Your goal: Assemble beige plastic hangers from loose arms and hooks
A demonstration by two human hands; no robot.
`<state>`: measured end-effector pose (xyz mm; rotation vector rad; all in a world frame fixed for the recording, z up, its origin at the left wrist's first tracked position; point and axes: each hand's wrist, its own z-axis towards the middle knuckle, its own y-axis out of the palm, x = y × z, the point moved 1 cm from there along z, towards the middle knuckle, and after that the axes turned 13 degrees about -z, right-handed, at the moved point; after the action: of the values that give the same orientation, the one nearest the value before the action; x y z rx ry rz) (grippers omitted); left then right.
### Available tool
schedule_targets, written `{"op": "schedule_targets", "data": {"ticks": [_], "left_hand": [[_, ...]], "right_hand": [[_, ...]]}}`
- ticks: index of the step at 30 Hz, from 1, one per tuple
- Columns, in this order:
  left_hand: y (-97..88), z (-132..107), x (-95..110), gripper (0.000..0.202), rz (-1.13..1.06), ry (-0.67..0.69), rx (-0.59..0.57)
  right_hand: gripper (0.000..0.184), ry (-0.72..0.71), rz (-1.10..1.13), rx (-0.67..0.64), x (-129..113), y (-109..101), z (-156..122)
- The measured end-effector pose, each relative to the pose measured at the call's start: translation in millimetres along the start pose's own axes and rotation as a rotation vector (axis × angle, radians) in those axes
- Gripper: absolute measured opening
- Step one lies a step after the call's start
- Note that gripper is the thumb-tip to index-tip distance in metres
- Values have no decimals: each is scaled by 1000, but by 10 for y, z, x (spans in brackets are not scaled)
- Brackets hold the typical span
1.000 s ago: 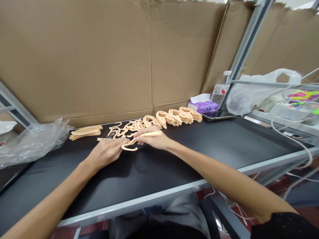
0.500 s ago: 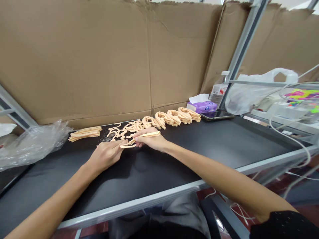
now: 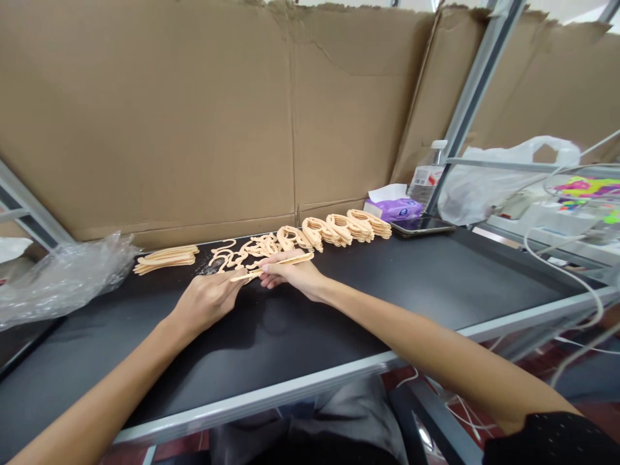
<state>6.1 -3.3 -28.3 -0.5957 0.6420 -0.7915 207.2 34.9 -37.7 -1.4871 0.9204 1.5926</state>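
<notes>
Both hands are together on one item. The right hand (image 3: 293,276) pinches a thin peach plastic hanger (image 3: 285,261), seen edge-on, between thumb and fingers. The left hand (image 3: 208,298) closes its fingertips on the hanger's other end. The hanger is held just clear of the black table (image 3: 387,284), directly in front of the loose pile (image 3: 242,252) of similar pieces and almost touching it.

Surroundings, taken from the loose pile:
- Row of stacked pieces (image 3: 339,227): immediately right of the pile, running on toward a phone (image 3: 422,225) and a tissue pack (image 3: 394,208).
- Flat stack (image 3: 167,256): left of the pile, near it.
- Clear plastic bag (image 3: 62,274): further left, beyond the flat stack.
- Cardboard wall (image 3: 194,116): directly behind the pile.

Risks noted:
- The grip is by fingertips only, on a thin and probably flexible piece. Uneven pressure between the two hands could bend or snap it.
- The hands work very close to the pile. A knuckle or the hanger's end could snag a hook and drag pieces out of place.
- The neighbouring row leans, so a knock could topple it.
</notes>
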Motion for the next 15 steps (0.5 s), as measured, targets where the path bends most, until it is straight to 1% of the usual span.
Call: {"op": "schedule_targets", "data": {"ticks": [4,8,11,15], "left_hand": [[-6,32,19,19,-37,-31,30],[14,17,-16,18,-44,-63,40],[24,14,-41,16,-38,-125,60],[21,36,-48,14,-51,-194,125]], "right_hand": [[1,38,27,11,-9,21,-10],[3,24,47,17,-39,31,-2],[4,8,87,14,-69,42,4],[6,36,166,13,-86,49,13]]}}
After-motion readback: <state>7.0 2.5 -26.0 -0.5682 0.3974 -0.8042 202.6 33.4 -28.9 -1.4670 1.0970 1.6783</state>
